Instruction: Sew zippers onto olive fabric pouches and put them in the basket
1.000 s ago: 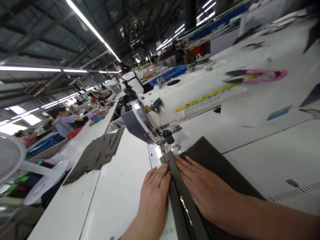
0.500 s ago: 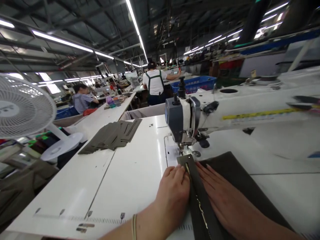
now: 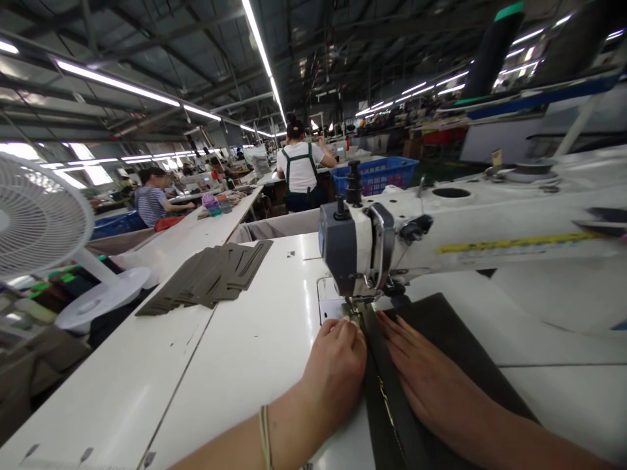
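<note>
Dark olive fabric (image 3: 448,336) lies on the white sewing table, with a strip carrying a gold-toothed zipper (image 3: 386,401) along its left part. The fabric's far end sits under the needle area of a sewing machine (image 3: 360,251). My left hand (image 3: 337,362) has its fingers curled in on the strip's left edge, close to the presser foot; the fingertips are partly hidden. Flat on the fabric, just right of the zipper, rests my right hand (image 3: 424,365) with fingers stretched out.
A fanned pile of cut olive pieces (image 3: 208,277) lies on the table's left side. Beyond the left edge stands a white fan (image 3: 42,215). The machine arm (image 3: 509,222) bears a yellow tape measure. Co-workers sit ahead near a blue basket (image 3: 379,175).
The fabric and zipper strip have moved forward, and the strip's far end is now under the needle area. Both hands stay on the fabric. The camera view has shifted slightly.
</note>
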A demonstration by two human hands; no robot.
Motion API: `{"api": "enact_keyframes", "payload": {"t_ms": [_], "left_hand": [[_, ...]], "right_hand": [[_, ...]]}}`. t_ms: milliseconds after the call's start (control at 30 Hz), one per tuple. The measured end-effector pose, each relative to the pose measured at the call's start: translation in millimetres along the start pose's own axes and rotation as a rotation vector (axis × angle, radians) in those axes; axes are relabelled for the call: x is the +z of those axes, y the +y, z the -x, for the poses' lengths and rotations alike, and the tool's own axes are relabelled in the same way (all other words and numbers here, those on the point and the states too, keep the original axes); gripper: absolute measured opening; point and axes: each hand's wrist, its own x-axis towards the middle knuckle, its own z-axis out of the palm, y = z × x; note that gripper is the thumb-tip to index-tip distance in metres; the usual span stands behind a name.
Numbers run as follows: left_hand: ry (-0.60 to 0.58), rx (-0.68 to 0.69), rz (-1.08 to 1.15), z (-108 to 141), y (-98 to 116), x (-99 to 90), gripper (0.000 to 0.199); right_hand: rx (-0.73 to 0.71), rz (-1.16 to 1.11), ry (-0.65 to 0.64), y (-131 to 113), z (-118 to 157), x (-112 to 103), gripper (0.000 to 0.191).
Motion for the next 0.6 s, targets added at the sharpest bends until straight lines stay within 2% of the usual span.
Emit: {"api": "enact_keyframes", "payload": {"t_ms": [267, 600], "left_hand": [[-0.015, -0.003, 0.044, -1.1, -0.2, -2.3, 0.018], [-0.042, -0.001, 0.06, -4.3, -0.5, -4.0, 0.02]], "right_hand": [[-0.034, 0.047, 0.068, 0.8, -3.1, -2.6, 0.06], [0.007, -0.035, -0.013, 1.7, -4.9, -6.6, 0.059]]}}
